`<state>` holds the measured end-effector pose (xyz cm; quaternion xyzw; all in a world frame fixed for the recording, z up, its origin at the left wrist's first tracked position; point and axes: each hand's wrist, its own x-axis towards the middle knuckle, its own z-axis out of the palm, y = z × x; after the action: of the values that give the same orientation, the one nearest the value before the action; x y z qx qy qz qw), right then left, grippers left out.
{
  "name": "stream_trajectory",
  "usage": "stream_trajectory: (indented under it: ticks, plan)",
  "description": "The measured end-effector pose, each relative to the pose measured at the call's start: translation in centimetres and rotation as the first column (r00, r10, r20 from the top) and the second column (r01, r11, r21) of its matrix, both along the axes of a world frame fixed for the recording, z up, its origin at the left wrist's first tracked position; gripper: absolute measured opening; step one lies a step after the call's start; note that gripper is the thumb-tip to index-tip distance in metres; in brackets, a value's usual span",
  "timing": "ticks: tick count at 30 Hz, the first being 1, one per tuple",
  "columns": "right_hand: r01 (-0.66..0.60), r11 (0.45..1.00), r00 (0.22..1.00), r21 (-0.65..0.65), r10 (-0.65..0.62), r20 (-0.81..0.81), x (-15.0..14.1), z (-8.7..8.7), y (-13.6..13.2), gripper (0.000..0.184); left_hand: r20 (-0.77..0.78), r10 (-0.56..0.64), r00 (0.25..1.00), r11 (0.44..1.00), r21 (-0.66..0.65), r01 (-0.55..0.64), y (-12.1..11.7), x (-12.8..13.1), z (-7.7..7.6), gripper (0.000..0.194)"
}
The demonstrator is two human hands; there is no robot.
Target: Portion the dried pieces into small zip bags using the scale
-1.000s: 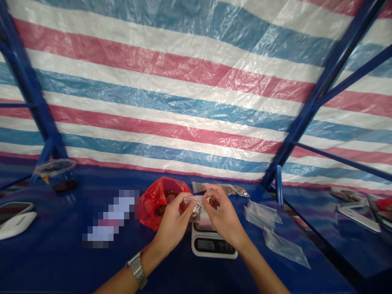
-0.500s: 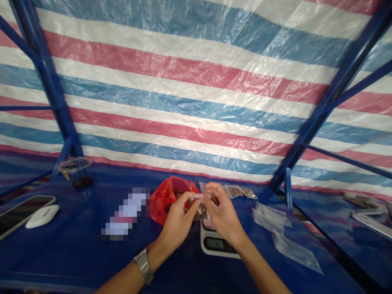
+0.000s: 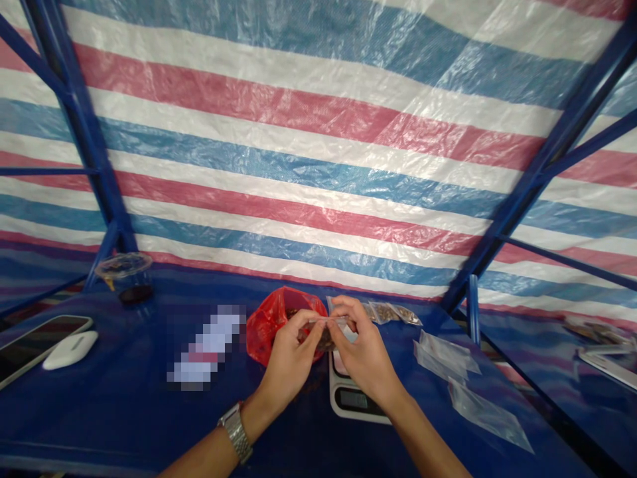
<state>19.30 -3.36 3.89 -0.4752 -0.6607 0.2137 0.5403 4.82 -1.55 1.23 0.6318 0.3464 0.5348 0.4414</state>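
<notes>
Both my hands are closed, and together they pinch one small clear zip bag (image 3: 324,323) by its top edge, thumbs and fingers on it, just above the digital kitchen scale (image 3: 354,401). The bag hangs between my left hand (image 3: 289,363) and my right hand (image 3: 365,357), with brown pieces (image 3: 326,342) inside it. A metal wristwatch (image 3: 235,432) sits on my left wrist.

Taking my hands as the centre of the clock, the scale is at 5 o'clock, partly under my right hand, its display too dim to read. One red plastic bag (image 3: 269,328) with brown pieces in it is at 9 o'clock, just beside my left hand. Two filled small bags (image 3: 392,313) lie at 1 o'clock, and three empty clear bags (image 3: 444,354) at 3 to 4 o'clock, two overlapping and one apart.

Farther off at 9 o'clock are one blurred object (image 3: 206,348), one white computer mouse (image 3: 70,350) and one phone (image 3: 37,346). One lidded plastic cup (image 3: 129,277) stands at 10 o'clock. All of it rests on a blue table cover (image 3: 124,425).
</notes>
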Motion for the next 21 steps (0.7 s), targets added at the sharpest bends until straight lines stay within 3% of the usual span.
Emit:
stream_trajectory:
  ticks: [11,13,16,19,21]
  plan:
    - [-0.038,0.999,0.998,0.001,0.037,0.043,1.0,0.1,-0.3,0.021,-0.029,-0.001,1.0,1.0,0.007,0.001,0.2,-0.5,0.3,0.022]
    - [0.048,0.999,0.997,0.015,-0.049,0.06,2.3,0.3,-0.1,0.022,-0.075,0.037,0.996,0.999,0.016,-0.036,0.1,-0.4,0.2,0.031]
    - [0.316,0.946,0.946,0.068,-0.32,0.056,5.2,0.3,0.7,0.027,-0.137,0.129,0.982,0.992,-0.002,-0.13,0.0,-0.2,0.0,0.056]
    - [0.561,0.824,0.824,0.074,-0.565,0.051,8.0,-0.3,1.5,0.035,-0.151,0.166,0.974,0.986,-0.008,-0.169,0.1,-0.2,-0.1,0.054]
    - [0.602,0.798,0.796,0.033,-0.603,0.053,9.3,-1.0,2.0,0.041,-0.137,0.177,0.975,0.984,0.0,-0.178,0.2,-0.1,-0.2,0.05]
